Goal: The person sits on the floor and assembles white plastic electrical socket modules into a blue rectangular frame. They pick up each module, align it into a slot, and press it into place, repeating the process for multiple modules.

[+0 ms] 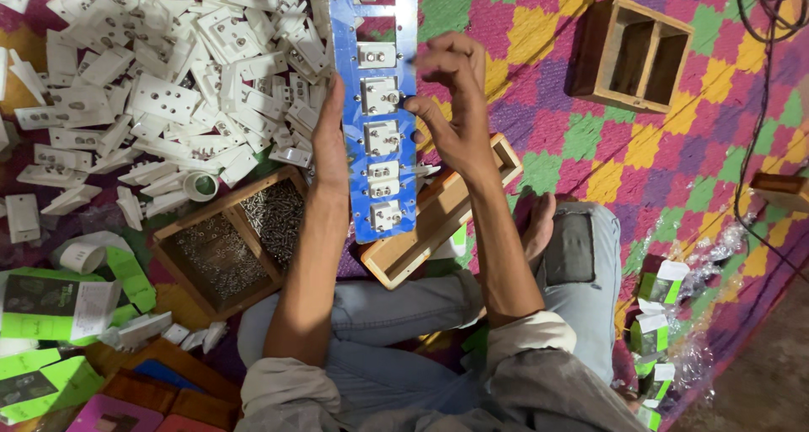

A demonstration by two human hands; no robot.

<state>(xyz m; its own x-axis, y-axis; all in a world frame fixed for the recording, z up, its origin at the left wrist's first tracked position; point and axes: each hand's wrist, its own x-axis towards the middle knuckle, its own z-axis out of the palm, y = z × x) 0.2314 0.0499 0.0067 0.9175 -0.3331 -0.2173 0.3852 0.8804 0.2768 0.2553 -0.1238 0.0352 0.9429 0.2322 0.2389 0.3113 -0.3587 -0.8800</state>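
Right hand [455, 103], fingers [434, 65] spread loose, tips brushing the edge of the long blue strip [375, 103] with white sockets [381, 137] fitted along it. Left hand [330, 137] props the strip's other edge, fingers hidden behind, so their grip can't be told. Strip is held above the lap. Below sits a wooden screw tray [227, 246]; a heap of white socket plates [168, 78] covers the colourful mat [590, 137].

Bunch of flat bright-green cardboard packages with dark picture panels and white paper flaps [50, 310] piled bottom left by the wooden trays, plus a few smaller green-and-white cartons [656, 314] strewn with clear plastic wrap [716, 255] on the patterned rug, far right of the knee.
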